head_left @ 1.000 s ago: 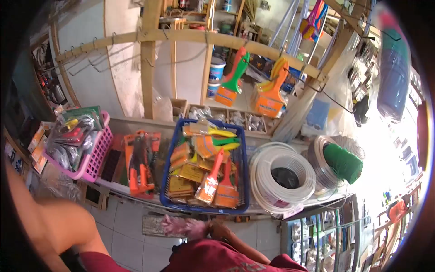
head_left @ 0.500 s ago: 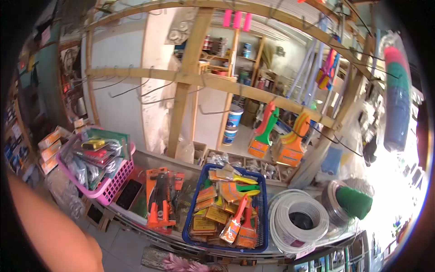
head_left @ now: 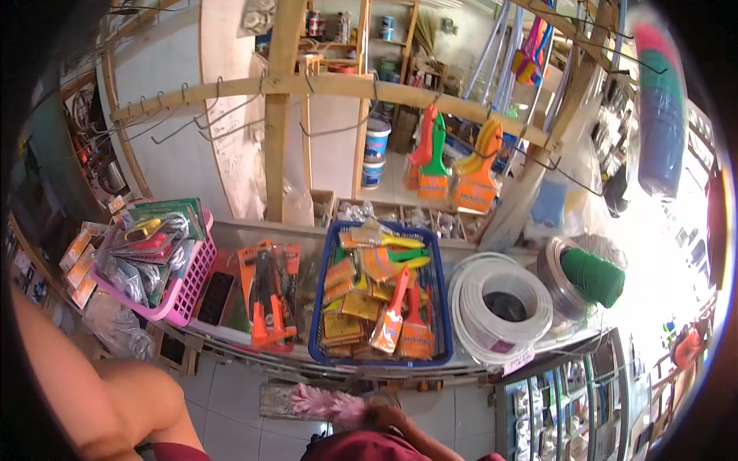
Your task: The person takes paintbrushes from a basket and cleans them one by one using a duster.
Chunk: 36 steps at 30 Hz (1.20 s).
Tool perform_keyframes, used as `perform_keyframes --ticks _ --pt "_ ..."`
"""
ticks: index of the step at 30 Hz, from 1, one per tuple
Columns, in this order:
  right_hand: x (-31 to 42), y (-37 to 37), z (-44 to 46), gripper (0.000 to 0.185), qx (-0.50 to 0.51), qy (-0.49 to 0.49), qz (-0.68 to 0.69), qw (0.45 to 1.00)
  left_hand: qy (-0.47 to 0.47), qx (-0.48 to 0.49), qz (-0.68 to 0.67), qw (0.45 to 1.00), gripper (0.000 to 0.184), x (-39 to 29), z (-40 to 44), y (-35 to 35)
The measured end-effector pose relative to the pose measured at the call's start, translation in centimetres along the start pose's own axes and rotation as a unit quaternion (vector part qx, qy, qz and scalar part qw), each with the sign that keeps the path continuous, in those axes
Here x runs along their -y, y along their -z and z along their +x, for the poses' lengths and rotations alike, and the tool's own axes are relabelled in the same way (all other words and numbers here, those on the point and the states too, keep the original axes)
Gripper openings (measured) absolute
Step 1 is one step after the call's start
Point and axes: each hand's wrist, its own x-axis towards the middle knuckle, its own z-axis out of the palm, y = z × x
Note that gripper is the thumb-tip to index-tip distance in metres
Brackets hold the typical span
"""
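My right hand (head_left: pixel 382 419) is at the bottom centre, low in front of the counter, its fingers closed round the end of a fluffy pink duster (head_left: pixel 327 403) that points left. My bent left arm fills the lower left, but its hand is out of view. Beyond the duster, on the counter, a blue basket (head_left: pixel 446 323) holds paintbrushes, with a red-handled brush (head_left: pixel 392 313) on top. Orange-handled tools (head_left: pixel 267 300) in packaging lie left of it, beside a black phone-like object (head_left: pixel 215 298). A pink basket (head_left: pixel 183 301) of packaged goods stands farther left.
White hose coils (head_left: pixel 503 307) and a green roll (head_left: pixel 593 276) sit on the counter's right. Above runs a wooden rail (head_left: pixel 330 86) with protruding wire hooks and hanging brushes (head_left: pixel 477 180). A glass-fronted case (head_left: pixel 565 407) stands at the lower right.
The view tilted up and back down, so the counter shifted down, then up again. My right hand and the whole duster, mostly out of frame half a second ago, show again.
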Motion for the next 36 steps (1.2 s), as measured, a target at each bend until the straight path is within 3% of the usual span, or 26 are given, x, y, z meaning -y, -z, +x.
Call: perform_keyframes --ticks 1,3,5,8,10,15,17,19,20,24,26,29,33,36 --pt "-0.3 -0.6 0.2 0.043 -0.028 -0.006 0.010 1.000 0.005 -0.003 0.004 1.000 0.030 0.0 -0.1 0.2" --pt "-0.7 -1.0 0.6 0.040 0.019 -0.036 0.006 0.999 0.006 -0.009 0.010 1.000 0.030 0.1 -0.1 0.4" --pt "3.5 4.5 -0.4 0.034 0.031 -0.010 -0.033 0.999 0.005 -0.023 0.018 1.000 0.029 0.0 -0.3 0.6" --pt "4.7 6.3 -0.5 0.031 0.089 -0.042 0.008 0.995 -0.002 -0.049 0.027 0.998 0.028 -0.2 -0.3 0.9" --pt "3.8 4.5 -0.2 0.030 0.065 -0.048 0.003 0.997 -0.017 -0.101 0.032 0.994 0.028 -0.5 -0.6 1.0" --pt "-0.1 -0.3 0.6 0.031 -0.005 -0.039 -0.019 0.999 -0.057 -0.342 0.017 0.938 0.027 -3.0 -3.5 -0.4" --pt "-4.2 -3.8 2.7 0.031 0.114 0.061 -0.115 0.985 -0.017 -0.365 -0.040 0.930 0.026 -4.0 -5.4 -3.1" --pt "0.1 -0.1 0.2 0.032 0.028 -0.004 -0.019 0.999 0.079 -0.308 -0.116 0.941 0.026 -4.8 -7.9 -7.3" --pt "2.0 1.5 -0.9 0.032 -0.014 -0.040 0.030 0.999 0.155 -0.231 -0.159 0.947 0.030 -5.1 -9.2 -9.5" --pt "2.8 1.2 -1.5 0.037 0.029 -0.117 0.013 0.993 0.229 -0.060 -0.241 0.941 0.027 -6.2 -11.2 -16.1" --pt "4.0 1.9 -2.7 0.036 0.058 -0.134 0.039 0.988 0.254 -0.025 -0.271 0.928 0.028 -6.7 -11.1 -18.3" --pt "3.6 0.9 -3.5 0.035 -0.022 -0.123 0.063 0.990 0.262 0.040 -0.236 0.935 0.037 -7.2 -10.6 -21.1" --pt "3.5 2.2 -4.5 0.033 -0.014 -0.154 0.068 0.986 0.232 0.055 -0.163 0.957 0.037 -8.7 -8.8 -22.9" --pt "2.4 3.0 -3.9 0.033 -0.008 -0.145 0.078 0.986 0.149 0.071 -0.111 0.980 0.030 -8.9 -7.3 -25.3"
